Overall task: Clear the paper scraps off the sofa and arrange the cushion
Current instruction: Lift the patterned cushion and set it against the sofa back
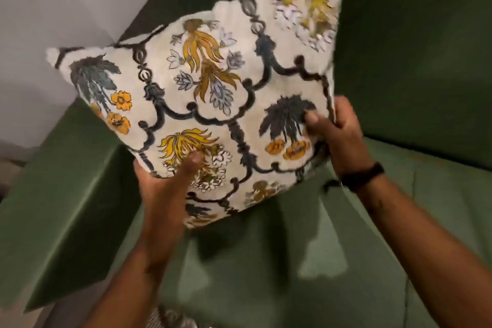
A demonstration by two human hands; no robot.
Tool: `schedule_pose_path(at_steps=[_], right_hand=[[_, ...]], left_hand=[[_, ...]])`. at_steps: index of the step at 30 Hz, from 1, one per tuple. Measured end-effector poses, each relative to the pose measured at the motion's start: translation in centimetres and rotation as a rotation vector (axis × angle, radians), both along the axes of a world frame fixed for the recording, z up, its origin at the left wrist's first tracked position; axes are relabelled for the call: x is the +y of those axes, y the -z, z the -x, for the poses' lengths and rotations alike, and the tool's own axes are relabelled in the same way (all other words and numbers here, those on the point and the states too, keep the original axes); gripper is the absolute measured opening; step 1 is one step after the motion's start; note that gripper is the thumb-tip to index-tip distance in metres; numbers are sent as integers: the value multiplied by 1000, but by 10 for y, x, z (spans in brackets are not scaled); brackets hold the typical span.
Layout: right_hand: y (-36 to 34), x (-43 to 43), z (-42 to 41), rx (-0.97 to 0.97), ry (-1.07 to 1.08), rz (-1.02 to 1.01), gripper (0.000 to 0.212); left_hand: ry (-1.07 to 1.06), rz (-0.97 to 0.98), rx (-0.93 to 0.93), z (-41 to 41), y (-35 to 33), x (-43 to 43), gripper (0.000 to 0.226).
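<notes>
Two bare hands hold a cream floral cushion tilted in the air above the green sofa seat. The left hand has its grip around the cushion's lower edge; the right hand pinches its right edge.

1 cushion, 1 sofa, 2 hands, 1 wristband.

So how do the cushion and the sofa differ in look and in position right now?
The cushion is cream with a floral print; the sofa is plain green. The cushion is held tilted above the seat by the left hand and right hand; the sofa lies beneath it. Both look like soft fabric.
</notes>
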State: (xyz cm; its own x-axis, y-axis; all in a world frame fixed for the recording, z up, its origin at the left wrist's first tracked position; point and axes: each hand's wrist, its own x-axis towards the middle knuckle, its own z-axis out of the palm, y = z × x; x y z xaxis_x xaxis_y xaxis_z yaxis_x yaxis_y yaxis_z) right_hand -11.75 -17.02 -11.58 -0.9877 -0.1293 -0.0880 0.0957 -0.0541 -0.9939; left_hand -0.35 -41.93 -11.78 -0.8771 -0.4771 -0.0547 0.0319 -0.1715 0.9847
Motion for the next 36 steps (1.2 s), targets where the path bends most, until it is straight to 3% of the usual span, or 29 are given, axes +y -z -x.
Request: schedule_pose_path(at_steps=[2,5,8,10,12,15,18,21,23,25,27,29,34,36], right_hand=[[-4,36,-22,56,136,20,48],[3,63,-25,64,275,4,62],[15,72,-11,-28,312,-24,71],[16,74,-3,-91,297,-41,76],[8,84,-9,-103,317,-163,86],[-8,121,-52,-104,432,-248,91],[-9,203,-124,-155,685,-277,70],[0,328,-202,-280,1199,-249,36],[2,430,-259,-385,1529,-265,41],[3,499,-293,-480,1716,-320,68],[1,552,-314,-588,1757,-387,99],[5,596,-322,-628,1691,-348,113],[9,642,-303,-319,1523,-226,100],[10,643,-301,-284,1498,-191,94]], left_hand=[[213,113,23,36,-4,5,87],[220,217,-53,89,-11,23,104],[288,337,-144,121,-9,40,100],[224,423,-178,123,-9,53,102],[24,616,-208,103,-7,76,108],[-107,813,-134,41,-4,152,93],[208,695,-169,-25,-8,286,96],[722,629,-166,-56,-17,429,102],[1020,671,-133,-56,-20,534,109],[1178,623,-124,-35,-22,610,117],[1263,516,-144,-9,-19,683,120],[1317,444,-166,19,-16,757,123],[1619,426,-322,77,-16,864,147],[1632,373,-364,84,-21,873,147]])
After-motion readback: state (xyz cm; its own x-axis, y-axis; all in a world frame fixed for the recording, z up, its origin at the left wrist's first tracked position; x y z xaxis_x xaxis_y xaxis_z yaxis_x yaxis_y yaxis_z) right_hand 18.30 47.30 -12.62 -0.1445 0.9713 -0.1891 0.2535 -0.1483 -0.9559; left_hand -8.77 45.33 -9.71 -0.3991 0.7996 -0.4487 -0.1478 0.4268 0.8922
